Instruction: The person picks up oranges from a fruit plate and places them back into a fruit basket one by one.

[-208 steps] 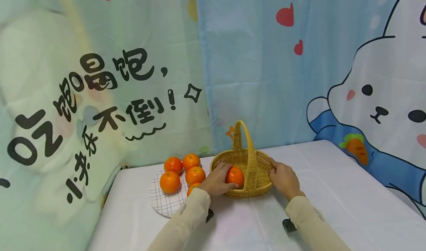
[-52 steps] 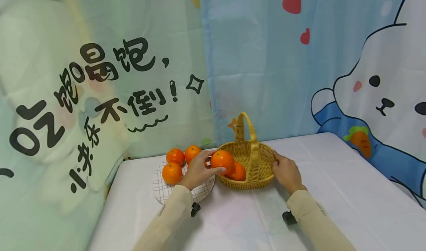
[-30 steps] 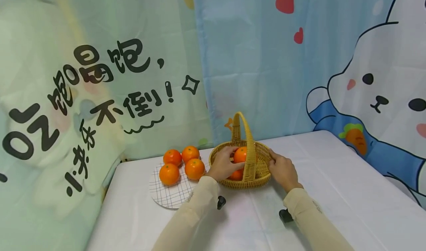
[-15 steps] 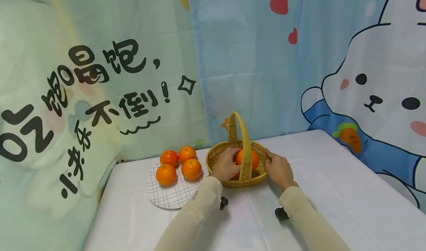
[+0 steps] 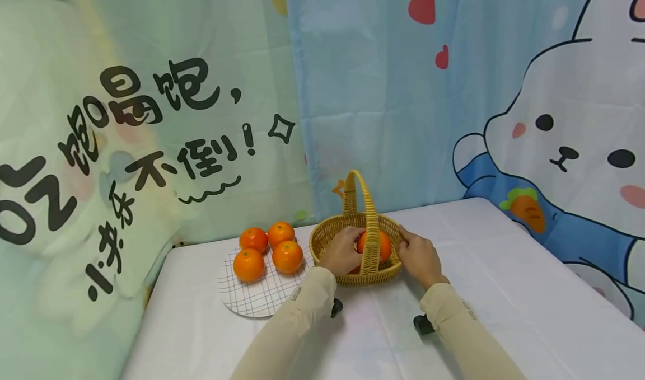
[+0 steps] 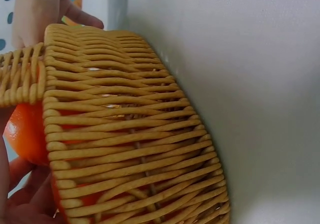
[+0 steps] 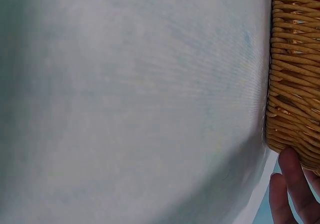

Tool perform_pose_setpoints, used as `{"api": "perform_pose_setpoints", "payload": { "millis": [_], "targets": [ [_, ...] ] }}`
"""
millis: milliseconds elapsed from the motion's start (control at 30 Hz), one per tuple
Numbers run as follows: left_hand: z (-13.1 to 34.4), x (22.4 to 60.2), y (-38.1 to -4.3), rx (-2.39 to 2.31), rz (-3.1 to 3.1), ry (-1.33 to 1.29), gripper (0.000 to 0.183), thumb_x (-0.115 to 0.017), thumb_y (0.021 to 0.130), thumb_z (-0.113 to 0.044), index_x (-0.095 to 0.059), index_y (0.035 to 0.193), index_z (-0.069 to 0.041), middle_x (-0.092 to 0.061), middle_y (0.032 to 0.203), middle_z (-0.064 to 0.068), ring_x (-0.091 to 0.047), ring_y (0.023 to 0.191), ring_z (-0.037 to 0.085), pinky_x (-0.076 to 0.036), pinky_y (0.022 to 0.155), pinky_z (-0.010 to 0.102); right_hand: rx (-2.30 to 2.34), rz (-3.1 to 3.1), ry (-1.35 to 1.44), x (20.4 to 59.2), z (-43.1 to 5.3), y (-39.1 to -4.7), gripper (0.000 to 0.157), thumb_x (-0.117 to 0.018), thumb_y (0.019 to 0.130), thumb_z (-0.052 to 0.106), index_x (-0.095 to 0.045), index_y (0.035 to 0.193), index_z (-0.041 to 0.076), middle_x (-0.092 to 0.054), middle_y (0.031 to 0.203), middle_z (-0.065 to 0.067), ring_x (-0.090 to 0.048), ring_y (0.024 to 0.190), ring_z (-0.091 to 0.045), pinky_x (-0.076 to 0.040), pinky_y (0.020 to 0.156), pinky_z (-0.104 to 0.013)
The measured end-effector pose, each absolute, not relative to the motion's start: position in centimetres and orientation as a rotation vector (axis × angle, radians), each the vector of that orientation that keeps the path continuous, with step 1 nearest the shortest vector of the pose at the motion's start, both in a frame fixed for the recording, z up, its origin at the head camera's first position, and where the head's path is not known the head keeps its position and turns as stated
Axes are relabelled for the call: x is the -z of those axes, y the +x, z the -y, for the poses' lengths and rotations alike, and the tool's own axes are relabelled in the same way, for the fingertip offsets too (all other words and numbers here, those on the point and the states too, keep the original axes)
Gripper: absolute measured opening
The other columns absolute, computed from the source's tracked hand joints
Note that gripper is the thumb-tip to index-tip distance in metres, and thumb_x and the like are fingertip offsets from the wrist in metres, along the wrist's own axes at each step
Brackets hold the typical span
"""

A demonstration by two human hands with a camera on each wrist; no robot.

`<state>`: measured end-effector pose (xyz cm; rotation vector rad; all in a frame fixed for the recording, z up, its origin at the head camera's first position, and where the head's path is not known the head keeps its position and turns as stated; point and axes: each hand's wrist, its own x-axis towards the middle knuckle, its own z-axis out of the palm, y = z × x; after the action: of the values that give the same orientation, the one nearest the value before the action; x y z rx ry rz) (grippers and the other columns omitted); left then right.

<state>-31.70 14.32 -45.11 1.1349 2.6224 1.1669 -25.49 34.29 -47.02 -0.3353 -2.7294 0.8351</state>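
In the head view a woven wicker basket (image 5: 322,235) with a tall arched handle stands on the table. My left hand (image 5: 341,253) reaches over its left rim and grips an orange (image 5: 385,248) inside, partly behind the handle. The left wrist view shows that orange (image 6: 26,134) above the woven side, with fingers (image 6: 41,189) curled beneath it. More orange skin shows through the weave, lower in the basket. My right hand (image 5: 420,258) holds the basket's right rim. In the right wrist view its fingers (image 7: 296,184) lie against the wicker wall (image 7: 297,79).
Left of the basket, a round white plate (image 5: 247,304) with a grid pattern bears several oranges (image 5: 248,265). A white cloth covers the table (image 5: 373,335). Behind it hangs a printed curtain (image 5: 373,100).
The earlier orange was set in the basket and released. My left hand then took another from the plate, carried it right into the basket, and has lowered it slightly. The right hand stays at the rim.
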Motion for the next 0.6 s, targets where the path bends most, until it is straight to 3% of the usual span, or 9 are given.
{"api": "perform_pose_setpoints", "payload": {
  "millis": [67, 133, 267, 333, 400, 500, 600],
  "targets": [
    [-14.36, 45.2, -31.72, -1.159, -2.619, 1.138, 0.058, -0.077, 0.085, -0.03, -0.057, 0.136, -0.009, -0.058, 0.126, 0.008, -0.056, 0.107, 0.015, -0.051, 0.088, 0.025, -0.84, 2.728, -0.335, 47.04, -34.25, -25.48, 0.051, -0.043, 0.096, 0.01, -0.04, 0.146, 0.002, -0.055, 0.131, -0.027, -0.046, 0.059, -0.021, -0.038, 0.052, -0.03],
    [-14.42, 45.37, -31.85, -1.147, -2.625, 1.155, 0.062, -0.078, 0.084, -0.033, -0.057, 0.136, -0.008, -0.058, 0.126, 0.007, -0.056, 0.111, 0.016, -0.046, 0.099, 0.03, -0.846, 2.721, -0.337, 47.09, -34.22, -25.49, 0.051, -0.043, 0.096, 0.011, -0.041, 0.146, 0.002, -0.059, 0.126, -0.027, -0.045, 0.058, -0.021, -0.038, 0.052, -0.03],
    [-14.57, 45.79, -32.18, -1.131, -2.636, 1.198, 0.068, -0.082, 0.078, -0.041, -0.058, 0.135, -0.011, -0.059, 0.126, 0.002, -0.055, 0.117, 0.015, -0.027, 0.116, 0.039, -0.855, 2.719, -0.337, 47.1, -34.16, -25.4, 0.051, -0.043, 0.096, 0.01, -0.04, 0.146, 0.002, -0.064, 0.095, -0.022, -0.043, 0.055, -0.019, -0.036, 0.049, -0.029],
    [-14.61, 45.88, -32.24, -1.12, -2.64, 1.22, 0.068, -0.083, 0.076, -0.041, -0.06, 0.133, -0.012, -0.059, 0.125, 0.001, -0.054, 0.118, 0.014, -0.02, 0.118, 0.043, -0.853, 2.716, -0.342, 47.06, -34.1, -25.31, 0.051, -0.043, 0.096, 0.011, -0.041, 0.146, 0.003, -0.063, 0.09, -0.02, -0.043, 0.054, -0.019, -0.036, 0.048, -0.029],
    [-14.65, 45.89, -32.22, -1.095, -2.644, 1.248, 0.064, -0.084, 0.076, -0.038, -0.062, 0.131, -0.013, -0.06, 0.124, 0.001, -0.054, 0.119, 0.014, -0.019, 0.118, 0.047, -0.852, 2.714, -0.34, 46.98, -34.07, -25.28, 0.051, -0.043, 0.096, 0.011, -0.041, 0.146, 0.003, -0.065, 0.098, -0.022, -0.043, 0.054, -0.019, -0.036, 0.048, -0.029],
    [-14.71, 45.89, -32.15, -1.008, -2.67, 1.305, 0.056, -0.083, 0.079, -0.031, -0.064, 0.128, -0.014, -0.062, 0.125, 0.0, -0.054, 0.119, 0.013, -0.019, 0.117, 0.052, -0.851, 2.706, -0.346, 46.84, -34.03, -25.22, 0.05, -0.044, 0.096, 0.01, -0.042, 0.146, 0.003, -0.061, 0.122, -0.025, -0.043, 0.056, -0.021, -0.036, 0.049, -0.03],
    [-14.85, 45.99, -32.15, -0.922, -2.701, 1.355, 0.048, -0.081, 0.081, -0.027, -0.066, 0.125, -0.014, -0.063, 0.125, 0.0, -0.055, 0.119, 0.011, -0.019, 0.116, 0.053, -0.85, 2.711, -0.357, 46.74, -34.07, -25.16, 0.051, -0.044, 0.096, 0.01, -0.041, 0.146, 0.004, -0.056, 0.131, -0.025, -0.044, 0.058, -0.022, -0.037, 0.05, -0.03]
  ]
}}
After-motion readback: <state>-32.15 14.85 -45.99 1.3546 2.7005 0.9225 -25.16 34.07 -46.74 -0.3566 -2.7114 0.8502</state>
